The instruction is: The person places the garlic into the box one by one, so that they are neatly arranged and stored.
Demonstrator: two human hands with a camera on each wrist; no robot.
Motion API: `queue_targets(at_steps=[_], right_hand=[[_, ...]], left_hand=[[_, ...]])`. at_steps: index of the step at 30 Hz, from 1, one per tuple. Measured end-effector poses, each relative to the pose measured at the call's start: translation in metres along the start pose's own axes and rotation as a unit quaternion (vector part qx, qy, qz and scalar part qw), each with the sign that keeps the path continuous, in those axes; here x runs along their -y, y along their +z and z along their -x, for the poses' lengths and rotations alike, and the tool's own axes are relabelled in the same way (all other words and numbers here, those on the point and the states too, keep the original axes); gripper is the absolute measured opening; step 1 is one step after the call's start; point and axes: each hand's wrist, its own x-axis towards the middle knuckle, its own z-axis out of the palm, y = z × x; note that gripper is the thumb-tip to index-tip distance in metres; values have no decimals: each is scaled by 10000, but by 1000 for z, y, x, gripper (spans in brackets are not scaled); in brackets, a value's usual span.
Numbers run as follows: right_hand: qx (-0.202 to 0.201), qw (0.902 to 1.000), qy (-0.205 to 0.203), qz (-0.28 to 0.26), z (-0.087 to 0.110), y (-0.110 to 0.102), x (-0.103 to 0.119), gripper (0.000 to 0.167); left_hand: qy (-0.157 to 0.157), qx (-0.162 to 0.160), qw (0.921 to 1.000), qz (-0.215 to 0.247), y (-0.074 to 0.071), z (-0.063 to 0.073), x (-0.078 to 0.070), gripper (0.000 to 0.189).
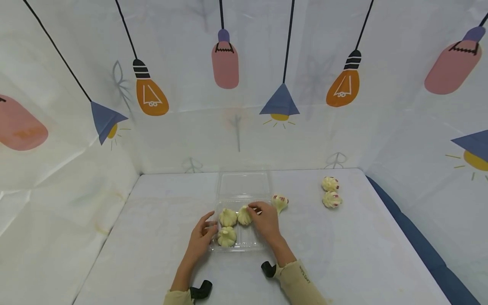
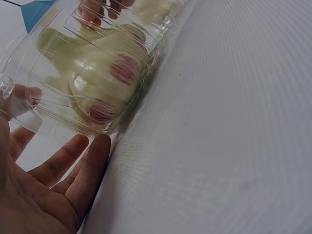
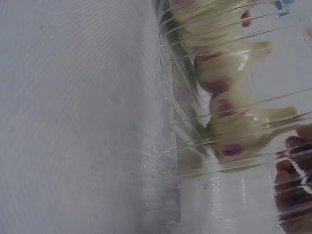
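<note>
A clear plastic clamshell box (image 1: pixel 249 245) stands on the table with its lid (image 1: pixel 244 185) folded back. Inside it, two garlic bulbs (image 1: pixel 227 217) sit one behind the other along the left side, stems up. Another garlic bulb (image 1: pixel 244 216) is at the back, beside them, and my right hand (image 1: pixel 266 221) pinches it with the fingertips. My left hand (image 1: pixel 202 239) rests against the box's left wall, fingers loosely spread; the left wrist view shows the fingertips (image 2: pixel 100 141) at the plastic. Through the wall, the right wrist view shows purple-streaked bulbs (image 3: pixel 239 126) in a row.
One garlic bulb (image 1: pixel 280 202) lies right of the box, just behind my right hand. Two more garlic bulbs (image 1: pixel 331 199) lie together at the back right of the white table (image 1: pixel 362 250). A printed cloth (image 1: pixel 244 140) hangs behind.
</note>
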Motion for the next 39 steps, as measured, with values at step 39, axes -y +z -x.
queue_targets(at_steps=[39], right_hand=[[660, 9920, -411, 996, 3, -36, 4, 19]], left_hand=[[122, 44, 9999, 82, -2, 1, -1, 49]])
